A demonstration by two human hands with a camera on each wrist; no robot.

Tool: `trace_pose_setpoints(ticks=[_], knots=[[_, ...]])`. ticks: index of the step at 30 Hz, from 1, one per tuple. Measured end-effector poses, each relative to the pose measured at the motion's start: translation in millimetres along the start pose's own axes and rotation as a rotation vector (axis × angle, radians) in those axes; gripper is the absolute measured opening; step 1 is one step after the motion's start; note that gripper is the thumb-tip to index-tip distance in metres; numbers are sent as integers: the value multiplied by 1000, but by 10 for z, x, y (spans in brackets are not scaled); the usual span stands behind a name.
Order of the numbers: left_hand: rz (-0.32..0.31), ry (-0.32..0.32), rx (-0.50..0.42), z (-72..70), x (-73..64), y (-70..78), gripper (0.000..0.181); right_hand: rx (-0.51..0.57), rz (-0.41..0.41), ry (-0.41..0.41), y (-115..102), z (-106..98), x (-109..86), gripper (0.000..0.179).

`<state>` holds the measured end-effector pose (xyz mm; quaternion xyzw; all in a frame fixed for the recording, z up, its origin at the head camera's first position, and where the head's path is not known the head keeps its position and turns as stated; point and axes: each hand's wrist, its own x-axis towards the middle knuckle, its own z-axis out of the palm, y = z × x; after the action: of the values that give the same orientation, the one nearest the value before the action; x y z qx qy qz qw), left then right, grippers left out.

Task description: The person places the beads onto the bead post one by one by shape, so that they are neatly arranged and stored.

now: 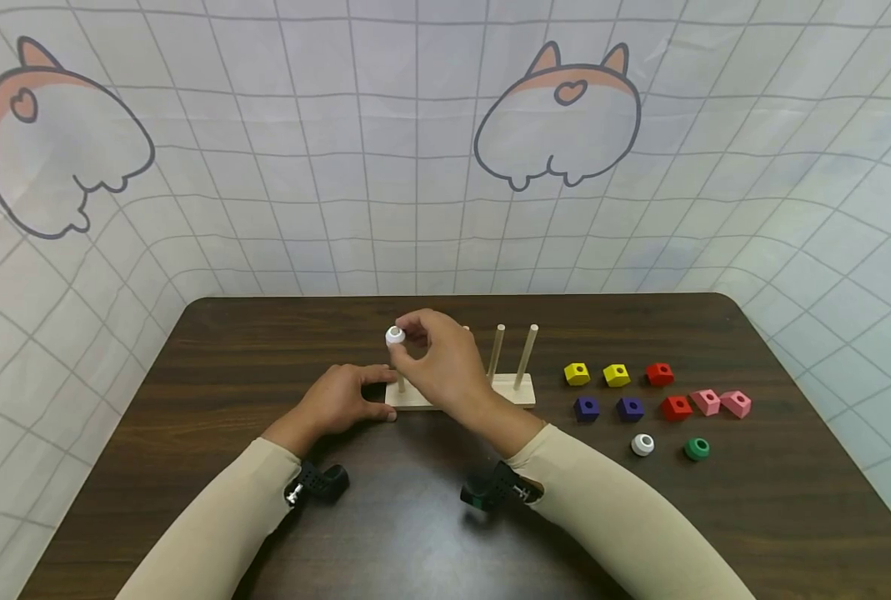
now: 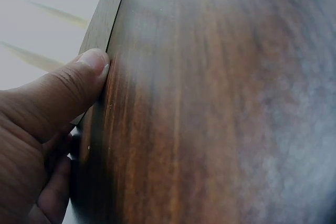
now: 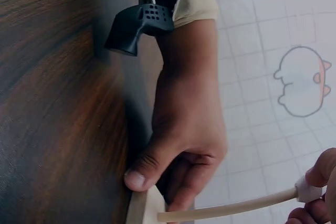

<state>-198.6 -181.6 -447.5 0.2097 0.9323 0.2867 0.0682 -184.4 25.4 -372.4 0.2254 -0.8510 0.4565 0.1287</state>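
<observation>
A pale wooden peg board (image 1: pixel 413 400) with upright pegs (image 1: pixel 526 357) sits on the dark table. My left hand (image 1: pixel 337 398) grips its left end, thumb at the front edge and fingers at the back. The left thumb (image 2: pixel 86 77) shows against the board's side in the left wrist view. Between thumb and fingertips, my right hand (image 1: pixel 445 360) pinches a white bead (image 1: pixel 395 335) at the top of the leftmost peg. From the right wrist view, this bead (image 3: pixel 303 190) meets the tip of the peg (image 3: pixel 226 212). The right hand hides the board's middle.
Right of the board lie two yellow blocks (image 1: pixel 576 374), two blue-purple blocks (image 1: pixel 586 408), two red blocks (image 1: pixel 676 407) and two pink blocks (image 1: pixel 706 402). Nearer me are another white bead (image 1: pixel 643 444) and a green bead (image 1: pixel 697 449). A patterned white curtain (image 1: pixel 415 167) stands behind the table.
</observation>
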Motion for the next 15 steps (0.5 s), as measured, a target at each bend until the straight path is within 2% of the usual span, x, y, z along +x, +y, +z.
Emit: trace_pose_setpoints(ticks=[12, 15], knots=[[8, 9, 3, 16, 7, -26, 58, -6, -19, 63, 107, 104, -77, 20], [7, 12, 0, 17, 12, -25, 59, 26, -9, 64, 131, 124, -91, 28]])
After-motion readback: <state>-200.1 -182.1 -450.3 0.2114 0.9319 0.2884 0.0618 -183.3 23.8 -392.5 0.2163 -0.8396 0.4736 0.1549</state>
